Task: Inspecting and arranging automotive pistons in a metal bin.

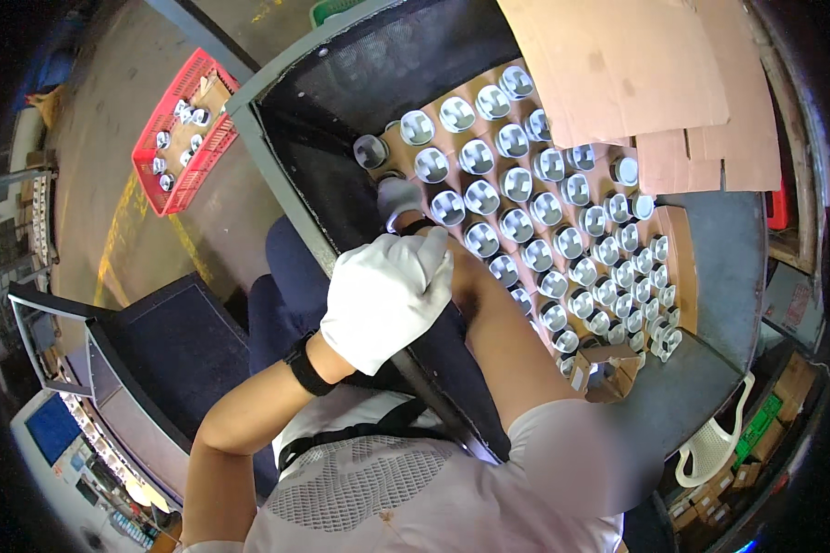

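Rows of round, silvery metal pistons (481,197) stand on brown cardboard inside a dark bin. My right hand (398,198), in a pale glove, reaches down at the left edge of the rows. Its fingers close about a shadowed piston (390,175), mostly hidden by the hand. Beside it stands another piston (371,150). My left hand (385,300), in a white glove, lies against my right forearm near the wrist, above the bin's near wall. Its fingers are curled in, and whatever they may hold is hidden.
Cardboard sheets (618,69) cover the bin's far right side. A small open carton (609,370) sits at the right end of the rows. The bin's grey rim (290,207) runs beside my legs. On the floor stands a red crate (148,138) with several pistons.
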`<state>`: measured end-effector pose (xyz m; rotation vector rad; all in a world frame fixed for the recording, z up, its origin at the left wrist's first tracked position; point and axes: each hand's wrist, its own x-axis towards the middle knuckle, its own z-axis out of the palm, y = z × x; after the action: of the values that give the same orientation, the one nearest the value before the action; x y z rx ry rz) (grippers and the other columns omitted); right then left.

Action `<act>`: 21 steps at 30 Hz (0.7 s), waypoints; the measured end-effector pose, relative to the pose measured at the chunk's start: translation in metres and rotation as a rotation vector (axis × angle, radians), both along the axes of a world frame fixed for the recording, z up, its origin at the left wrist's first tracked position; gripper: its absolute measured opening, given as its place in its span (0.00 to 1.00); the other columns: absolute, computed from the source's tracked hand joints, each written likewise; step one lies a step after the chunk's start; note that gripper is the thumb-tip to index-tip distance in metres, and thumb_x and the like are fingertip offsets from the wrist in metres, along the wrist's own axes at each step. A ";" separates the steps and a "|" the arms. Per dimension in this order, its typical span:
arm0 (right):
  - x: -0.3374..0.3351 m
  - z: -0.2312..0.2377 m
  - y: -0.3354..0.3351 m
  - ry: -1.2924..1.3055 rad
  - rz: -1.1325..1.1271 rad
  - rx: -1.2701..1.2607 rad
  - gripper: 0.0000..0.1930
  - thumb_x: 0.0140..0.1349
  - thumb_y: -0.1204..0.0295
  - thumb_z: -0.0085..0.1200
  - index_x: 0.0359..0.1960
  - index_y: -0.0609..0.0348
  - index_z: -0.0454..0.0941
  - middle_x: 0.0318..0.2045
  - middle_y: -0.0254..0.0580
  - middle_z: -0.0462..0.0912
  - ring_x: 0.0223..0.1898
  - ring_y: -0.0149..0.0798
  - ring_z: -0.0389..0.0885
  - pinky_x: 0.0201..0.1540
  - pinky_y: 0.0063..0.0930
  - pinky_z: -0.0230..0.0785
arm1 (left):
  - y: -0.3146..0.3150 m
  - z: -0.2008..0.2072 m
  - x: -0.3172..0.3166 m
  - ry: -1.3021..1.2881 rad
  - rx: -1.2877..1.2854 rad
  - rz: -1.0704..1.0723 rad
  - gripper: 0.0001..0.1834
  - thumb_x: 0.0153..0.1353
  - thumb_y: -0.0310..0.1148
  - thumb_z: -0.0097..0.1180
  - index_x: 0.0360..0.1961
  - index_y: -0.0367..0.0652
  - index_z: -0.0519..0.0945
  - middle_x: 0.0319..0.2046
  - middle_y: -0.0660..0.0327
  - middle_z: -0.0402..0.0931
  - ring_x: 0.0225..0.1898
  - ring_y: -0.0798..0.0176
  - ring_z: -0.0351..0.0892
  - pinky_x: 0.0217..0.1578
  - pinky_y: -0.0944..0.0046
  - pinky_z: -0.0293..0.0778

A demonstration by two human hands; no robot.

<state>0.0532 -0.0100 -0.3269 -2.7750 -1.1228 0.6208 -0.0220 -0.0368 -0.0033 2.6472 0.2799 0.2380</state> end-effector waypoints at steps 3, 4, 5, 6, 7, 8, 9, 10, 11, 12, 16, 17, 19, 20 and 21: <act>0.014 0.001 -0.010 0.038 -0.047 0.088 0.10 0.61 0.64 0.53 0.36 0.52 0.84 0.37 0.50 0.86 0.36 0.49 0.87 0.34 0.47 0.78 | 0.001 0.003 0.001 0.022 0.019 -0.032 0.08 0.57 0.32 0.59 0.38 0.43 0.82 0.22 0.59 0.78 0.24 0.54 0.79 0.25 0.56 0.75; 0.021 0.001 -0.013 0.061 -0.049 0.135 0.10 0.61 0.64 0.53 0.37 0.52 0.84 0.37 0.50 0.86 0.36 0.49 0.87 0.34 0.46 0.78 | 0.001 0.003 0.001 0.001 0.027 -0.038 0.08 0.57 0.32 0.59 0.37 0.43 0.82 0.21 0.59 0.78 0.23 0.54 0.79 0.25 0.55 0.75; 0.030 0.002 -0.022 0.107 -0.050 0.211 0.10 0.62 0.63 0.53 0.37 0.52 0.84 0.37 0.50 0.86 0.37 0.49 0.87 0.34 0.46 0.78 | 0.001 0.002 0.001 -0.020 0.034 -0.041 0.07 0.57 0.32 0.59 0.36 0.43 0.82 0.21 0.59 0.77 0.23 0.54 0.79 0.25 0.55 0.75; 0.037 0.009 -0.031 0.202 -0.025 0.310 0.10 0.62 0.63 0.53 0.37 0.51 0.84 0.37 0.50 0.86 0.37 0.49 0.87 0.34 0.46 0.78 | 0.000 0.000 0.000 -0.039 0.036 -0.028 0.07 0.57 0.33 0.59 0.36 0.44 0.81 0.20 0.59 0.77 0.23 0.54 0.78 0.24 0.55 0.75; 0.047 0.017 -0.043 0.358 0.021 0.335 0.13 0.64 0.60 0.54 0.41 0.54 0.83 0.36 0.45 0.87 0.35 0.42 0.86 0.33 0.34 0.76 | -0.001 -0.003 -0.002 -0.041 0.036 -0.023 0.07 0.56 0.33 0.60 0.35 0.44 0.81 0.19 0.59 0.75 0.22 0.55 0.78 0.24 0.55 0.74; 0.049 0.061 -0.062 1.175 -0.431 0.494 0.15 0.64 0.60 0.56 0.47 0.54 0.82 0.34 0.37 0.86 0.32 0.34 0.83 0.34 0.23 0.72 | 0.004 -0.006 -0.006 -0.056 0.024 -0.010 0.07 0.56 0.33 0.60 0.35 0.44 0.82 0.18 0.59 0.75 0.22 0.55 0.78 0.24 0.56 0.74; 0.058 0.074 -0.077 1.103 -0.401 0.593 0.16 0.65 0.61 0.56 0.49 0.54 0.82 0.34 0.35 0.85 0.30 0.31 0.80 0.32 0.22 0.70 | 0.004 -0.004 -0.006 -0.078 0.032 -0.035 0.08 0.56 0.33 0.60 0.36 0.44 0.82 0.18 0.59 0.74 0.22 0.55 0.78 0.24 0.56 0.74; 0.067 0.083 -0.090 1.030 -0.371 0.682 0.16 0.66 0.61 0.57 0.50 0.55 0.82 0.34 0.32 0.84 0.29 0.28 0.78 0.31 0.20 0.69 | 0.004 -0.006 -0.007 -0.099 0.033 -0.058 0.08 0.55 0.33 0.61 0.36 0.45 0.82 0.18 0.59 0.74 0.22 0.55 0.78 0.24 0.56 0.74; 0.075 0.092 -0.105 1.070 -0.436 0.703 0.16 0.66 0.61 0.56 0.50 0.55 0.82 0.35 0.33 0.84 0.30 0.28 0.78 0.31 0.21 0.69 | 0.003 -0.008 -0.008 -0.152 0.043 -0.059 0.10 0.54 0.33 0.61 0.38 0.46 0.83 0.18 0.59 0.74 0.21 0.55 0.78 0.23 0.56 0.74; 0.080 0.100 -0.118 1.110 -0.503 0.725 0.16 0.67 0.60 0.56 0.49 0.55 0.82 0.35 0.33 0.83 0.32 0.28 0.79 0.31 0.22 0.70 | 0.003 -0.006 -0.010 -0.146 0.040 -0.052 0.10 0.54 0.34 0.61 0.38 0.46 0.83 0.18 0.59 0.74 0.21 0.55 0.78 0.23 0.56 0.74; 0.087 0.162 -0.159 -0.231 0.265 0.392 0.12 0.64 0.60 0.55 0.43 0.53 0.82 0.35 0.38 0.85 0.33 0.32 0.83 0.34 0.29 0.74 | 0.003 -0.008 -0.010 -0.194 0.045 -0.068 0.07 0.57 0.35 0.59 0.35 0.48 0.82 0.18 0.59 0.73 0.21 0.55 0.78 0.24 0.56 0.74; 0.089 0.161 -0.172 0.115 0.044 0.505 0.14 0.62 0.64 0.57 0.46 0.54 0.82 0.39 0.44 0.85 0.39 0.37 0.83 0.39 0.30 0.75 | 0.003 -0.010 -0.010 -0.223 0.046 -0.074 0.06 0.57 0.35 0.58 0.34 0.48 0.82 0.18 0.58 0.74 0.22 0.55 0.78 0.24 0.56 0.74; 0.085 0.193 -0.186 0.174 -0.046 0.654 0.15 0.61 0.67 0.57 0.48 0.56 0.81 0.41 0.45 0.85 0.42 0.40 0.83 0.43 0.30 0.76 | 0.004 -0.011 -0.011 -0.262 0.050 -0.095 0.05 0.59 0.36 0.56 0.31 0.49 0.80 0.18 0.57 0.74 0.23 0.55 0.79 0.25 0.55 0.75; 0.081 0.213 -0.191 0.203 -0.089 0.732 0.16 0.60 0.68 0.57 0.50 0.58 0.80 0.43 0.45 0.85 0.43 0.41 0.83 0.45 0.31 0.76 | 0.005 -0.012 -0.012 -0.273 0.041 -0.115 0.05 0.59 0.36 0.55 0.31 0.49 0.80 0.19 0.57 0.75 0.23 0.54 0.79 0.26 0.55 0.75; 0.076 0.231 -0.195 0.160 -0.093 0.699 0.18 0.60 0.69 0.57 0.52 0.60 0.79 0.46 0.46 0.84 0.47 0.42 0.82 0.50 0.32 0.74 | 0.007 -0.013 -0.013 -0.282 0.031 -0.134 0.05 0.59 0.36 0.55 0.31 0.49 0.81 0.20 0.57 0.76 0.24 0.54 0.79 0.26 0.54 0.75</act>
<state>0.1295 -0.2051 -0.0957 -2.1237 -0.9361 0.3392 -0.0346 -0.0300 -0.0161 2.6068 0.0067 0.5687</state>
